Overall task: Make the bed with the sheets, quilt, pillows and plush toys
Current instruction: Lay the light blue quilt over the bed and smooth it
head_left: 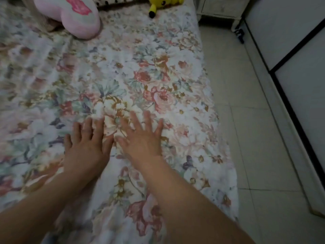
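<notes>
With left hand [86, 147] and right hand [142, 138] flat, fingers spread, gripping nothing, apparently smoothing floral sheet [158, 76] near bed's right edge; pink plush [70, 16], yellow plush [163, 4] at head edge; quilt seemingly left.

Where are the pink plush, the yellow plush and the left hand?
pink plush [70, 16]: head view, its middle.
yellow plush [168, 1]: head view, its body.
left hand [86, 148]: head view, back of the hand.
</notes>
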`<state>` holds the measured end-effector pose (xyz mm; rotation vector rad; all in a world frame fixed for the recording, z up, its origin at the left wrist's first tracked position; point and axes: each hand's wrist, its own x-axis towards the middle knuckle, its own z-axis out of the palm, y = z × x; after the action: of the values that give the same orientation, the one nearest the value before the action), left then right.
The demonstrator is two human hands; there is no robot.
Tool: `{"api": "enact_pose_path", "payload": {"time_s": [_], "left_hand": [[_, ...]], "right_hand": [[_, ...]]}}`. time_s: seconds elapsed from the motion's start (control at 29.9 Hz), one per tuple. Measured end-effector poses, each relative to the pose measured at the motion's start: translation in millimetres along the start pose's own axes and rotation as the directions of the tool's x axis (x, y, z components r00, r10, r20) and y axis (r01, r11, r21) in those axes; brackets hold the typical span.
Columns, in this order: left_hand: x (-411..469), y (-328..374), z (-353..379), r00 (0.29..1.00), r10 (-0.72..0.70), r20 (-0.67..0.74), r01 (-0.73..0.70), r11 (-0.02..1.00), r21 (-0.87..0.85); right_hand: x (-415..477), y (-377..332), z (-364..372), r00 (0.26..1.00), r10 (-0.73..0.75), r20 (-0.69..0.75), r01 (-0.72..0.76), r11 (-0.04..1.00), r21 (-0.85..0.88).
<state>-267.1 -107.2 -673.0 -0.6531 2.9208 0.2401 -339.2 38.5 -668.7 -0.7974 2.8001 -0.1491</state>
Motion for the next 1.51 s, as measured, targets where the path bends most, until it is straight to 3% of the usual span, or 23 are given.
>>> {"api": "enact_pose_path", "payload": {"time_s": [0.07,0.13,0.2,0.23,0.37,0.44,0.6,0.67,0.74,0.8,0.84,0.9,0.97,1.0,1.07,1.14,1.24,1.34,1.51], "left_hand": [[-20,9,23,0.996,0.082,0.014,-0.083,0.995,0.052],[-30,21,30,0.987,0.158,0.001,-0.158,0.986,0.057],[-35,32,30,0.976,0.217,0.033,-0.219,0.973,0.077],[-43,39,31,0.967,0.249,0.054,-0.252,0.965,0.075],[-68,83,27,0.892,0.428,0.149,-0.434,0.901,0.012],[-89,84,32,0.857,0.492,0.154,-0.503,0.863,0.043],[-201,69,52,0.801,0.589,0.109,-0.596,0.802,0.036],[-253,74,61,0.779,0.618,0.102,-0.622,0.783,0.003],[-298,88,70,0.75,0.65,0.126,-0.649,0.759,-0.05],[-330,100,76,0.688,0.706,0.168,-0.703,0.706,-0.085],[-337,103,76,0.647,0.737,0.195,-0.742,0.667,-0.063],[-335,89,69,0.545,0.816,0.193,-0.83,0.557,-0.01],[-319,60,56,0.492,0.855,0.164,-0.868,0.495,0.024],[-311,43,50,0.492,0.858,0.149,-0.869,0.494,0.025],[-298,8,44,0.519,0.836,0.176,-0.854,0.516,0.068],[-292,-26,46,0.516,0.834,0.192,-0.855,0.516,0.057],[-293,-41,44,0.481,0.863,0.155,-0.87,0.492,-0.036],[-300,-30,49,0.436,0.899,0.052,-0.9,0.437,-0.01],[-319,-16,60,0.304,0.952,0.022,-0.924,0.301,-0.237]], "right_hand": [[-22,63,22,0.968,0.248,-0.031,-0.249,0.967,-0.058],[-56,126,22,0.863,0.493,-0.113,-0.496,0.868,-0.001],[-80,153,13,0.768,0.64,-0.039,-0.635,0.767,0.086],[-94,147,11,0.747,0.665,-0.023,-0.661,0.746,0.079],[-120,55,12,0.912,0.397,-0.099,-0.396,0.918,0.029],[-159,23,36,0.935,0.347,-0.075,-0.344,0.937,0.054],[-292,78,70,0.764,0.646,-0.004,-0.642,0.759,0.108],[-319,86,64,0.758,0.653,0.002,-0.65,0.755,0.088],[-324,80,52,0.823,0.565,-0.062,-0.567,0.824,-0.011],[-334,71,49,0.949,0.315,-0.003,-0.314,0.945,-0.088],[-344,74,54,0.973,0.221,0.067,-0.212,0.971,-0.114],[-363,86,56,0.961,0.236,0.146,-0.214,0.965,-0.151],[-369,90,47,0.941,0.327,0.085,-0.304,0.93,-0.207],[-369,85,41,0.959,0.282,0.03,-0.269,0.938,-0.22],[-369,66,32,0.997,-0.018,-0.072,0.005,0.984,-0.177],[-374,30,32,0.945,-0.314,-0.087,0.297,0.94,-0.166],[-378,5,48,0.95,-0.295,0.1,0.306,0.944,-0.126],[-378,11,60,0.944,-0.315,0.1,0.327,0.933,-0.15],[-376,13,64,0.864,-0.471,0.175,0.497,0.852,-0.162]]}}
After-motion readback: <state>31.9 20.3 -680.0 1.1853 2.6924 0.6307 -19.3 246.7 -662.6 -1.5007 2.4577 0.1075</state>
